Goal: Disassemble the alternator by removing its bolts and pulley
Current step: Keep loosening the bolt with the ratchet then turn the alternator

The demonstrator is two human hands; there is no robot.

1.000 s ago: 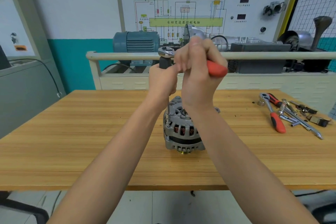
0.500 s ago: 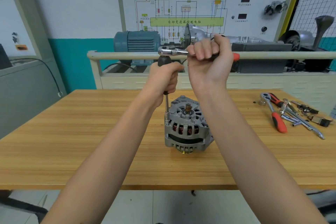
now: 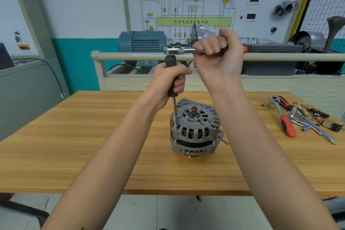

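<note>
Alternator (image 3: 195, 130) is stood on end near the middle of the wooden table (image 3: 74, 155), shaft stub up, with a brass-coloured part at its base pressed to the tabletop and mostly hidden beneath the housing. Its right flank is partly covered by the right forearm. One bolt position at the left rim of the housing is engaged by the tip of a long extension driver (image 3: 172, 78); the bolt head itself is hidden under the tip.

The driver's black grip is wrapped by the curled fingers of the left hand (image 3: 168, 84), so only its top and lower end show. One ratchet wrench (image 3: 186, 50) is seated on top of the driver and lies level, pointing right. Its handle is enclosed in the fist of the right hand (image 3: 218, 56); only the chrome head and a small red end are seen.

A second ratchet (image 3: 283, 115) with a red and black handle is laid near the right edge of the table, beside a heap of chrome tools (image 3: 309, 123) and small dark parts. The heap's items overlap and blur, so no count can be made.

Bare wood is seen to the left of the alternator and along the near edge. The far edge is backed by a rail (image 3: 130, 55).
</note>
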